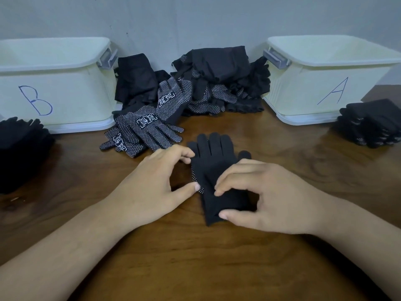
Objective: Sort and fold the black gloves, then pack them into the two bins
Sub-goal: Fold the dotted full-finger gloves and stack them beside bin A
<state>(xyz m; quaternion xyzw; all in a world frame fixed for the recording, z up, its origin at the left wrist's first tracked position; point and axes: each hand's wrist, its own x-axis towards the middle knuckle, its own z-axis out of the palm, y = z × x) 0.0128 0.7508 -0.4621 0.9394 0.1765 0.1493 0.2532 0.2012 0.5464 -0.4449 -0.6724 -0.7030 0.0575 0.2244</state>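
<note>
A black glove (213,161) lies flat on the wooden table (195,257), fingers pointing away from me, white dots showing along its left edge. My left hand (156,183) touches that left edge with its thumb and fingertips. My right hand (267,196) rests on the glove's cuff end, fingers curved over the fabric and thumb at the cuff. A heap of black gloves (208,81) lies at the back between the two cream bins, bin B (58,101) on the left and bin A (321,92) on the right.
Several dotted gloves (147,127) spread out in front of bin B. A stack of black gloves (19,148) sits at the left edge and another stack of folded gloves (373,122) at the right, in front of bin A. A grey wall runs behind.
</note>
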